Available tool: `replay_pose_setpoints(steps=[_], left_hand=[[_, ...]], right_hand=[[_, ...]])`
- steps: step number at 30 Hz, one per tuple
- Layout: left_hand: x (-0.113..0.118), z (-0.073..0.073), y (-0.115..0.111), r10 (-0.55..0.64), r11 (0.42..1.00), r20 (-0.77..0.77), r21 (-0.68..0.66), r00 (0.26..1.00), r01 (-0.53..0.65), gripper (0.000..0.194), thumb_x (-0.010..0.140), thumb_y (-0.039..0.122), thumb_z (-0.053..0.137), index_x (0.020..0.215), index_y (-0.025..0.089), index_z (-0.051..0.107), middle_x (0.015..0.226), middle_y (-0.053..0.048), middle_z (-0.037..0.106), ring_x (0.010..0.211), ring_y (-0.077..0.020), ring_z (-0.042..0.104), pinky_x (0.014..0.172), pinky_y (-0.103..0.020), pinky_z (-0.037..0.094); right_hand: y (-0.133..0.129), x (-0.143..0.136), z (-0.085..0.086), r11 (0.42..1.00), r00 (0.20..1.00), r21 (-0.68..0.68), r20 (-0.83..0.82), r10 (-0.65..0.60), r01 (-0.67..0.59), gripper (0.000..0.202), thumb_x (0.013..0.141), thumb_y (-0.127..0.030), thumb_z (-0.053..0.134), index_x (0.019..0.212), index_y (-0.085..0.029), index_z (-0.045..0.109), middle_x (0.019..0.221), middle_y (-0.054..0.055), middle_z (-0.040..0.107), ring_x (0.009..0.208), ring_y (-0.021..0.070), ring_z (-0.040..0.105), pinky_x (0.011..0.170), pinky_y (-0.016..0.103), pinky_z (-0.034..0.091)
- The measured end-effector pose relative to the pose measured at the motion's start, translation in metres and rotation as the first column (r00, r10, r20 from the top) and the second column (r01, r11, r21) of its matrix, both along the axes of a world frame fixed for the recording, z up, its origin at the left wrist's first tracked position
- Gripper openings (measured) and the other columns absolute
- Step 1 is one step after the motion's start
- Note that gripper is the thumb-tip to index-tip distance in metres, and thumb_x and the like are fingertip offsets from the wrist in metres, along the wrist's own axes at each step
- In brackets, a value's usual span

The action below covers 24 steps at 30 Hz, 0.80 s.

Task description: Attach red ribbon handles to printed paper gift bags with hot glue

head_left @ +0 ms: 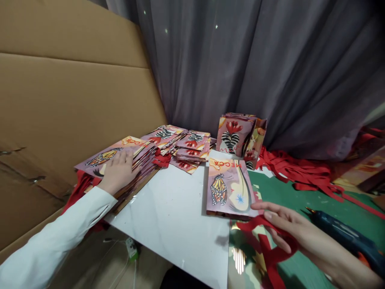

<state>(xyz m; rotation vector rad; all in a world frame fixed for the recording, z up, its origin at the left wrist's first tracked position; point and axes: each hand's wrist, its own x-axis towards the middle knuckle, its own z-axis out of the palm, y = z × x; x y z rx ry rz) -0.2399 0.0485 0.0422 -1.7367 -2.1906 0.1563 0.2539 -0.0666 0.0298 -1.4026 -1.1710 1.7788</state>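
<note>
My left hand (120, 170) lies with its fingers spread on the top bag of a tall stack of flattened printed bags (99, 158) at the left. My right hand (279, 222) is at the lower right edge of a printed bag (230, 186) with a butterfly, which lies on the white board (177, 204). Its index fingertip touches or nearly touches that edge. A red ribbon (272, 257) runs through the right hand, between thumb and fingers, and hangs down; its upper end reaches the bag's lower edge.
Behind stand upright bags (237, 136) and flat bag piles (192, 146). Red ribbons (297, 170) lie heaped at the back right on the green surface (276, 192). A glue gun (343, 233) lies right of my right hand. Cardboard (75, 92) rises at the left, a grey curtain (204, 64) behind.
</note>
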Motion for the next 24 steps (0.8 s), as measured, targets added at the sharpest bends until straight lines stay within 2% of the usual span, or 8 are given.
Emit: replay_pose_setpoints(steps=[2, 6, 9, 13, 15, 17, 19, 24], left_hand=[[-0.001, 0.001, -0.001, -0.005, 1.000, -0.001, 0.005, 1.000, 0.005, 0.072, 0.095, 0.045, 0.036, 0.151, 0.001, 0.025, 0.154, -0.026, 0.032, 0.140, -0.0396, 0.035, 0.111, -0.052, 0.030], [-0.005, 0.005, 0.000, -0.003, 1.000, 0.005, 0.001, 1.000, 0.003, 0.072, 0.093, 0.048, 0.033, 0.148, 0.001, 0.029, 0.153, -0.026, 0.035, 0.139, -0.0389, 0.037, 0.109, -0.055, 0.032], [-0.006, 0.008, -0.001, 0.006, 0.999, 0.015, -0.034, 1.000, -0.005, 0.073, 0.093, 0.050, 0.032, 0.149, 0.002, 0.029, 0.152, -0.025, 0.037, 0.137, -0.0382, 0.039, 0.106, -0.055, 0.035], [-0.005, 0.011, -0.006, 0.027, 0.997, 0.004, -0.066, 1.000, -0.026, 0.075, 0.093, 0.052, 0.034, 0.150, 0.003, 0.024, 0.153, -0.024, 0.035, 0.139, -0.0372, 0.037, 0.108, -0.054, 0.034], [-0.005, 0.011, -0.008, 0.040, 0.996, -0.004, -0.084, 0.999, -0.040, 0.076, 0.092, 0.051, 0.038, 0.150, 0.004, 0.023, 0.154, -0.024, 0.033, 0.139, -0.0377, 0.036, 0.109, -0.055, 0.034], [-0.006, 0.011, -0.007, 0.044, 0.991, -0.007, -0.122, 0.999, -0.045, 0.074, 0.091, 0.048, 0.042, 0.150, 0.007, 0.025, 0.154, -0.022, 0.034, 0.136, -0.0385, 0.040, 0.107, -0.056, 0.035], [-0.009, 0.010, -0.004, 0.043, 0.984, -0.003, -0.171, 0.999, -0.043, 0.069, 0.092, 0.044, 0.043, 0.150, 0.009, 0.028, 0.152, -0.022, 0.037, 0.131, -0.0393, 0.045, 0.104, -0.056, 0.039], [-0.021, 0.008, 0.009, 0.006, 0.968, 0.021, -0.251, 1.000, 0.000, 0.066, 0.096, 0.037, 0.037, 0.152, 0.006, 0.024, 0.157, -0.025, 0.027, 0.133, -0.0400, 0.044, 0.105, -0.052, 0.038]], right_hand=[[-0.001, -0.001, -0.005, 0.999, 0.998, 0.013, 0.020, 0.052, -0.052, 0.066, 0.083, -0.059, 0.065, 0.135, -0.019, 0.054, 0.061, 0.000, 0.064, 0.056, 0.0140, 0.059, 0.054, 0.025, 0.042], [-0.004, -0.004, -0.016, 0.993, 0.992, 0.044, -0.060, 0.108, -0.105, 0.064, 0.077, -0.057, 0.073, 0.129, -0.023, 0.058, 0.081, 0.003, 0.070, 0.069, 0.0146, 0.064, 0.063, 0.025, 0.046], [-0.005, -0.007, -0.026, 0.996, 0.991, 0.008, -0.092, 0.094, -0.093, 0.056, 0.076, -0.055, 0.074, 0.119, -0.021, 0.064, 0.078, 0.001, 0.067, 0.057, 0.0095, 0.056, 0.058, 0.024, 0.043], [-0.005, -0.009, -0.036, 0.998, 0.992, -0.006, -0.110, 0.067, -0.068, 0.054, 0.083, -0.056, 0.067, 0.121, -0.018, 0.062, 0.068, -0.002, 0.061, 0.048, 0.0059, 0.048, 0.051, 0.021, 0.037], [-0.005, -0.009, -0.038, 0.995, 0.990, 0.012, -0.104, 0.095, -0.094, 0.056, 0.084, -0.057, 0.066, 0.125, -0.019, 0.059, 0.075, 0.000, 0.066, 0.044, 0.0044, 0.047, 0.049, 0.021, 0.036], [-0.006, -0.009, -0.040, 0.993, 0.989, 0.019, -0.088, 0.115, -0.114, 0.058, 0.084, -0.057, 0.066, 0.129, -0.020, 0.056, 0.093, 0.006, 0.073, 0.042, 0.0042, 0.051, 0.049, 0.022, 0.039], [-0.006, -0.009, -0.041, 0.992, 0.987, 0.017, -0.100, 0.126, -0.125, 0.060, 0.082, -0.057, 0.068, 0.129, -0.022, 0.055, 0.110, 0.010, 0.072, 0.046, 0.0058, 0.056, 0.053, 0.024, 0.044], [-0.010, -0.015, -0.042, 0.975, 0.962, 0.027, -0.159, 0.220, -0.219, 0.051, 0.084, -0.057, 0.066, 0.116, -0.018, 0.059, 0.105, 0.011, 0.073, 0.047, 0.0062, 0.058, 0.051, 0.022, 0.041]])
